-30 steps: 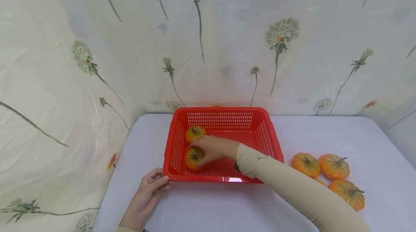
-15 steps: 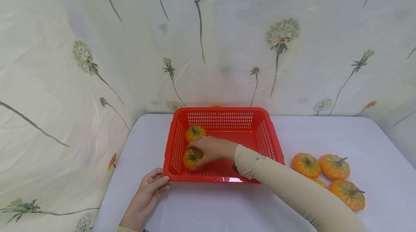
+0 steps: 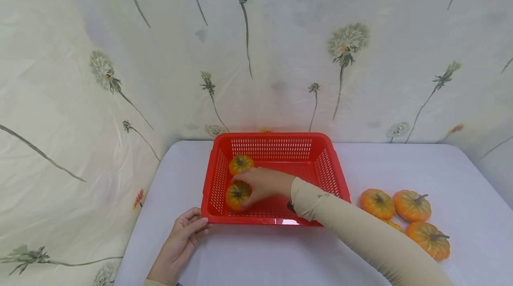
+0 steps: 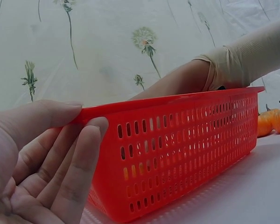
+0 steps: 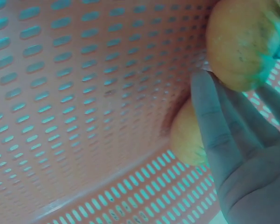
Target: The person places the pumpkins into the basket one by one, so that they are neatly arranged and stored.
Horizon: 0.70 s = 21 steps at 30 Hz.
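Note:
At the near left corner of a red plastic basket [image 3: 256,220], my left hand [image 3: 185,238] pinches the rim; in the left wrist view, the thumb lies on top and fingers [image 4: 89,144] are under it. My right hand [image 3: 266,183] reaches down into the basket and grips a small orange pumpkin [image 3: 236,196] near the left wall, fingers on its far side and thumb on its near side. Right behind sits a second pumpkin [image 3: 241,164] with a short stem. In the right wrist view, the fingers [image 5: 214,126] run between the gripped pumpkin [image 5: 242,42] and the other one [image 5: 187,135].
Several more pumpkins [image 3: 413,206] lie grouped on the white table [image 3: 256,259] to the basket's right, one partly hidden by the right sleeve [image 3: 360,234]. A flower-patterned curtain [image 3: 280,54] hangs behind the table and along the left side.
My right hand has shifted the gripped pumpkin slightly left, toward the basket's left wall, and then stayed there. The left hand and the basket have not moved.

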Available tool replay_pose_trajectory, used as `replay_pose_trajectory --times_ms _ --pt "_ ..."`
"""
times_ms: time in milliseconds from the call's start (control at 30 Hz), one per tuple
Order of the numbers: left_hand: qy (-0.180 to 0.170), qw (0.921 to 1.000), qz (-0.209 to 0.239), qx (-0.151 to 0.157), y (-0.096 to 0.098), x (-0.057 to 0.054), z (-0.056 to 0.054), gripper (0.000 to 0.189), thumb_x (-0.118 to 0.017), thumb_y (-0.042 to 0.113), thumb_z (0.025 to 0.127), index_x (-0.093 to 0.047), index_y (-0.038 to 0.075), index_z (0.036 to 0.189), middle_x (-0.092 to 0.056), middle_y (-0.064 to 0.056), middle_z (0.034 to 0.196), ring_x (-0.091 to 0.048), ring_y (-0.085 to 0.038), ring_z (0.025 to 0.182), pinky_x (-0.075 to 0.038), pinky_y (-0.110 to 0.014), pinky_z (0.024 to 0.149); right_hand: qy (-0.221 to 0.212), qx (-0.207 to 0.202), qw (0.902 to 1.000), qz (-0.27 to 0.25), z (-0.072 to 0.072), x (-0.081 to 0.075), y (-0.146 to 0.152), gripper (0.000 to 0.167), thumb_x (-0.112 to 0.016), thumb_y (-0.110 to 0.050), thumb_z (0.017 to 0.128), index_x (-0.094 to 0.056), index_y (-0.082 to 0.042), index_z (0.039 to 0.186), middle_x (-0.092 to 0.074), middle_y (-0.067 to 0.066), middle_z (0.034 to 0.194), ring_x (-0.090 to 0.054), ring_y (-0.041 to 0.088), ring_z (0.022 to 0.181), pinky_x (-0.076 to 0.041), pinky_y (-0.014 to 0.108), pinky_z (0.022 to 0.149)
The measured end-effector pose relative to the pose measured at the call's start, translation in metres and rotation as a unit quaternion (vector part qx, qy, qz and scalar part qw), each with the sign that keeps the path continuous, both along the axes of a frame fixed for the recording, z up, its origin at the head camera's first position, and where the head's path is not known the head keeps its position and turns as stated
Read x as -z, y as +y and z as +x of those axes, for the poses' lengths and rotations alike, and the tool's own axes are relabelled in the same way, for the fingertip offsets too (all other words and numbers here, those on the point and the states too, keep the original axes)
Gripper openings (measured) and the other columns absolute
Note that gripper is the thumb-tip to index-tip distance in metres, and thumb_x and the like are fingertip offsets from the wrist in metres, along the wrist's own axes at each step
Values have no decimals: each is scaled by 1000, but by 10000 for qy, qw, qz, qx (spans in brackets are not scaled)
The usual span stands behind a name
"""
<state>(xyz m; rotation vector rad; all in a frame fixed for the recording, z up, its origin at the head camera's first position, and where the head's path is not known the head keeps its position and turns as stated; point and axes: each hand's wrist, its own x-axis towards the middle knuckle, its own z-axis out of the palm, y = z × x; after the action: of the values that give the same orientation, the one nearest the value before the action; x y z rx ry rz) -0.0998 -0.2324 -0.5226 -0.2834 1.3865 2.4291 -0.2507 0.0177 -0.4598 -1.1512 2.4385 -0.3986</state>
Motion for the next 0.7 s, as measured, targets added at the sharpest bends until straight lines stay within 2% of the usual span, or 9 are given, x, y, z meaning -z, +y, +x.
replay_pose_trajectory --times_ms 200,400,700 --pt "28 10000 -7 3 0 0 0 10 -64 9 101 -68 16 106 -72 4 103 -72 -7 90 -61 -18 87 -103 -28 9999 -96 -1 -9 4 76 -86 -50 80 -58 -20 144 -67 -5 133 -60 14 123 -55 37 107" --pt "71 10000 22 17 0 0 0 10 -63 8 101 -68 16 106 -72 4 104 -72 -7 90 -61 -18 86 -328 126 9991 -247 -3 -29 9 80 -85 -49 81 -53 -22 149 -63 -1 144 -57 17 132 -53 39 110" --pt "36 10000 48 -17 0 1 0 10 -63 8 102 -68 16 106 -73 3 103 -72 -8 89 -61 -18 86 -502 413 9935 -939 -6 -60 28 70 -86 -45 82 -56 -31 144 -63 -3 142 -57 20 133 -53 42 109"
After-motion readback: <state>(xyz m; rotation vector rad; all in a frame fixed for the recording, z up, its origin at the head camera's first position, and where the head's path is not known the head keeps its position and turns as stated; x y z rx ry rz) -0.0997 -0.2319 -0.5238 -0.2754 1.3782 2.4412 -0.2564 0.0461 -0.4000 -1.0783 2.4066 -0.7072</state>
